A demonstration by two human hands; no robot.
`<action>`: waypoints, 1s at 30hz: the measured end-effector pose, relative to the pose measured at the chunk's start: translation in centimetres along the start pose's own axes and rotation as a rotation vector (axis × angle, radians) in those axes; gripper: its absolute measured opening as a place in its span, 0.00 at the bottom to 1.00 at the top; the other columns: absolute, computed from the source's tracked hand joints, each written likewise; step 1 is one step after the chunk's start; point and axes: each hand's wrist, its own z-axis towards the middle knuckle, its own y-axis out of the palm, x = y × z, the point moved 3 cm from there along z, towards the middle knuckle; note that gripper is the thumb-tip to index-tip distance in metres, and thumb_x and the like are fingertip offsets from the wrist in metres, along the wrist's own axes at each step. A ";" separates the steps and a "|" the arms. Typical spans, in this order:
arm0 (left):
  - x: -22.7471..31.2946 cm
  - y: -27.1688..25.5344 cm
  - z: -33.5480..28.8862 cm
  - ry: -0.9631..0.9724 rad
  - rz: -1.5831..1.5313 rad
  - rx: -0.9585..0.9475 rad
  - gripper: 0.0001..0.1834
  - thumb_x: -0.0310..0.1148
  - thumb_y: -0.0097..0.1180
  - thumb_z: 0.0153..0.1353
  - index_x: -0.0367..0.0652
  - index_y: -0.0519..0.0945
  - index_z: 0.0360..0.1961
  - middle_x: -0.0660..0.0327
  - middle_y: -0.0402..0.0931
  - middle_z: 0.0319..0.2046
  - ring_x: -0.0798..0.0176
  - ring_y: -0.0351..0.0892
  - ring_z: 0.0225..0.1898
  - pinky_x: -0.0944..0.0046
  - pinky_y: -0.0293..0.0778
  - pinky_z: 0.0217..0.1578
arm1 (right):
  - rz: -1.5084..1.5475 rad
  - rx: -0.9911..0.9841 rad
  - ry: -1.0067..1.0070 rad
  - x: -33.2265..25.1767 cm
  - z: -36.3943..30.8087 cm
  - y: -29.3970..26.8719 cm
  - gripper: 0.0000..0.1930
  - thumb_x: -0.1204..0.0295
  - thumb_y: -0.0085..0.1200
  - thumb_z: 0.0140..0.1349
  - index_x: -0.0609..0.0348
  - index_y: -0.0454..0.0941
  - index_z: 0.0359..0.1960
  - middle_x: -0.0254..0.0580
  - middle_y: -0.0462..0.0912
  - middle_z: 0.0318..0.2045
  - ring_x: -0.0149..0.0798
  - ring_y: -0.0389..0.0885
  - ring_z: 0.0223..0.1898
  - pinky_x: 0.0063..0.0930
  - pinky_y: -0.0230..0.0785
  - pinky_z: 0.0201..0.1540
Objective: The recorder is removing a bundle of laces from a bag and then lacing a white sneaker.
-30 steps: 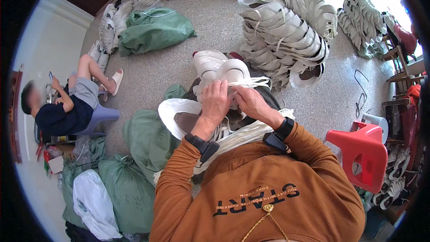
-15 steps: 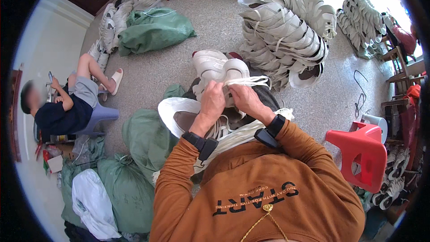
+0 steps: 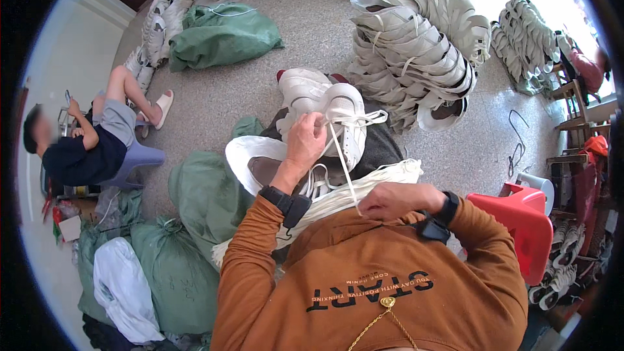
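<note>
White shoe uppers lie on my lap over dark cloth. On the nearest one (image 3: 344,101), my left hand (image 3: 305,145) is closed at the lacing edge; its fingertips partly hide what they pinch. A white shoelace (image 3: 344,166) runs taut from that upper down to my right hand (image 3: 396,200), whose fingers are closed on it near my waist. Lace loops stick out to the right of the upper. Beside it rests another white upper (image 3: 301,88). Left of my left hand is an upper (image 3: 235,162) with its opening facing up. A bundle of white laces (image 3: 393,174) lies across my lap.
Tall stacks of white uppers (image 3: 416,52) stand ahead on the right. Green sacks (image 3: 224,36) lie ahead and at my left (image 3: 175,273). A red stool (image 3: 513,221) is at my right. One person (image 3: 84,153) sits on a purple stool (image 3: 133,169) at the left.
My right hand has moved from the upper down and toward my waist, drawing the shoelace straight. My left hand remains at the upper.
</note>
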 end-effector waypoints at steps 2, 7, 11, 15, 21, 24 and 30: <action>0.2 0.0 -0.1 0.005 0.028 0.008 0.10 0.27 0.63 0.57 0.38 0.77 0.39 0.51 0.79 0.34 0.53 0.82 0.27 0.57 0.77 0.31 | 0.008 0.451 -0.182 -1.7 -1.2 -1.9 0.08 0.72 0.52 0.65 0.63 0.76 0.29 0.49 0.79 0.36 0.43 0.77 0.40 0.33 0.70 0.45; 2.2 -0.3 -1.5 0.148 0.081 0.033 0.13 0.30 0.67 0.51 0.42 0.77 0.36 0.52 0.77 0.41 0.48 0.79 0.42 0.51 0.76 0.41 | 0.259 0.637 -0.308 -4.3 -1.6 -6.0 0.10 0.70 0.51 0.67 0.64 0.79 0.33 0.45 0.82 0.46 0.36 0.77 0.47 0.29 0.69 0.50; 3.9 -0.2 -3.5 0.359 0.427 -0.071 0.16 0.34 0.65 0.51 0.42 0.80 0.41 0.50 0.73 0.49 0.46 0.72 0.52 0.48 0.66 0.57 | 0.628 0.582 -0.098 -1.4 -0.8 -4.2 0.12 0.67 0.52 0.71 0.64 0.81 0.36 0.37 0.84 0.38 0.28 0.78 0.42 0.26 0.70 0.48; 2.4 -0.1 -4.0 0.355 0.459 -0.035 0.11 0.31 0.62 0.55 0.41 0.81 0.39 0.51 0.73 0.51 0.47 0.72 0.53 0.46 0.64 0.60 | 0.657 0.830 -0.151 -0.1 -0.8 -4.9 0.12 0.68 0.52 0.72 0.66 0.80 0.42 0.35 0.83 0.32 0.26 0.79 0.37 0.23 0.71 0.44; 5.8 -3.0 -5.0 0.274 0.145 -0.086 0.06 0.26 0.57 0.63 0.36 0.82 0.39 0.54 0.81 0.36 0.52 0.81 0.39 0.51 0.73 0.51 | 0.715 1.123 -0.024 2.5 0.0 -6.8 0.08 0.76 0.52 0.69 0.67 0.75 0.46 0.37 0.86 0.32 0.25 0.80 0.36 0.18 0.71 0.41; 7.9 -4.6 -5.6 -0.097 -0.202 -0.147 0.06 0.24 0.56 0.65 0.33 0.81 0.40 0.54 0.81 0.27 0.57 0.82 0.29 0.61 0.77 0.38 | 0.676 1.074 -0.159 2.0 3.2 -6.1 0.08 0.75 0.54 0.68 0.66 0.77 0.45 0.37 0.86 0.32 0.26 0.79 0.35 0.20 0.70 0.38; 9.0 -7.8 -6.5 -0.014 -0.148 -0.123 0.04 0.21 0.58 0.64 0.33 0.82 0.39 0.55 0.81 0.29 0.65 0.81 0.30 0.67 0.75 0.33 | 0.226 0.925 -0.165 -1.1 6.7 -3.9 0.05 0.74 0.54 0.67 0.63 0.76 0.39 0.53 0.79 0.28 0.49 0.81 0.30 0.35 0.72 0.35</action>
